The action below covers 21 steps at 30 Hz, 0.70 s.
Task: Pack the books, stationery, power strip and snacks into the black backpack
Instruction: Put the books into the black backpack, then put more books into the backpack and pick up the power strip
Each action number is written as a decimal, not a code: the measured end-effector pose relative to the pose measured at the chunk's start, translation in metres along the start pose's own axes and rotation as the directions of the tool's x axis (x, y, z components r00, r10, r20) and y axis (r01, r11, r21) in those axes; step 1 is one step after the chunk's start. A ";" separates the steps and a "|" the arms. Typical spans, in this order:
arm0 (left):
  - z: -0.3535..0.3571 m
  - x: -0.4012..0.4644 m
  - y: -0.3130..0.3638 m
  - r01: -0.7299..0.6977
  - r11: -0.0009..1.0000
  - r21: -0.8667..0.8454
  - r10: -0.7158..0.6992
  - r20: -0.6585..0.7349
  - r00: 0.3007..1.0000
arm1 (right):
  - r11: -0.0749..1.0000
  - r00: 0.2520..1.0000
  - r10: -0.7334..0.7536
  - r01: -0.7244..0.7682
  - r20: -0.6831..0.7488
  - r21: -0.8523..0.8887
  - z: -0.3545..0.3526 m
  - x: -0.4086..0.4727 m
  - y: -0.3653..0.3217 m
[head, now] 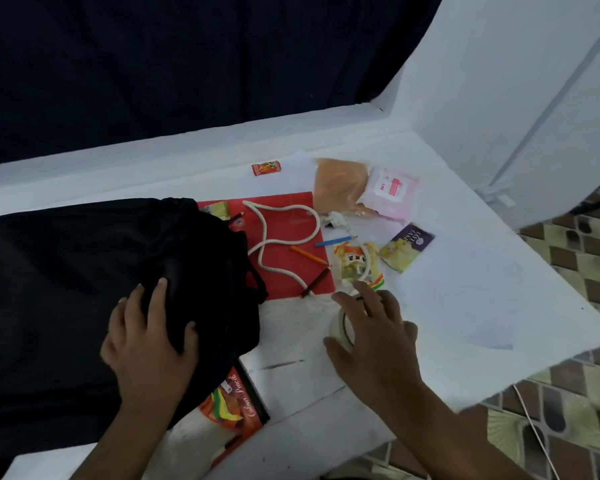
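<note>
At the bottom of the frame a box of colour pencils (pixel 234 405) pokes out from under the black backpack (pixel 66 289), which fills the left of the frame on the white counter (pixel 465 306); my left hand (pixel 149 344) rests on top of the backpack, fingers spread and curled into its fabric, gripping a fold of it; my right hand (pixel 371 330), lower centre-right, lies with loosely spread fingers over a pale roll of tape (pixel 343 329), fingertips touching it, though I cannot tell whether they truly clasp it. Just above that hand sits a yellow snack packet (pixel 355 263); to its left a red book (pixel 288 244) lies flat, its left part under the backpack, with the white cable (pixel 281 237) of the power strip looping across it, and a blue pencil (pixel 335 241), an orange pencil (pixel 309 255) and a dark pencil (pixel 316 282) on or beside its right edge; right of the snack packet is a purple and yellow packet (pixel 407 251). Farther up, centre-right, a tan pouch (pixel 340 183) touches a pink packet (pixel 392 192); a small red packet (pixel 265 168) lies alone upper centre, near the counter's back edge.
</note>
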<state>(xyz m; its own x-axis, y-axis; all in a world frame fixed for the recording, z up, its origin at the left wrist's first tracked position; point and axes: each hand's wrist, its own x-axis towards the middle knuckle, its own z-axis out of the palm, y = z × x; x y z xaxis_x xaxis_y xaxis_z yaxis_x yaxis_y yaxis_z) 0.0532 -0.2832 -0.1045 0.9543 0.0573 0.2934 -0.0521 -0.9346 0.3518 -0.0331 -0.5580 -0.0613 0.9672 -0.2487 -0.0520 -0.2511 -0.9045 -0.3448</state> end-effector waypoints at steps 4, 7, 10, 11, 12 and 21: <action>-0.008 -0.004 0.001 0.121 0.992 0.033 -0.120 -0.006 0.993 | 0.978 0.978 -0.208 0.208 -0.023 0.032 -0.011 0.013 -0.014; -0.019 -0.011 -0.002 0.278 0.959 0.061 -0.279 0.000 0.960 | 0.948 0.951 -0.303 0.307 -0.061 0.084 -0.015 0.024 -0.024; -0.034 -0.015 -0.007 0.325 0.945 0.041 -0.327 0.037 0.944 | 0.895 0.917 -0.388 0.400 -0.095 0.198 -0.016 0.035 -0.037; -0.041 -0.015 -0.009 0.323 0.947 0.004 -0.322 0.052 0.945 | 0.870 0.904 -0.413 0.428 -0.111 0.246 -0.015 0.038 -0.043; -0.049 -0.013 -0.010 0.332 0.941 -0.061 -0.329 0.062 0.942 | 0.845 0.895 -0.432 0.445 -0.113 0.295 -0.014 0.040 -0.048; -0.123 -0.011 -0.017 0.447 0.734 -0.512 -0.528 -0.016 0.849 | 0.610 0.741 -0.662 0.622 -0.117 0.491 0.004 0.042 -0.114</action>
<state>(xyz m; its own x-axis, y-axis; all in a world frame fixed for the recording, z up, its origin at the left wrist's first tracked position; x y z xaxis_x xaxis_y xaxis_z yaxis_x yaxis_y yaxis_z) 0.0074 -0.2245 -0.0044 0.8333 0.5474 0.0775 0.2374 -0.4808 0.8441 0.0361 -0.4638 -0.0284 0.8779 0.3738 0.2993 0.4679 -0.5364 -0.7024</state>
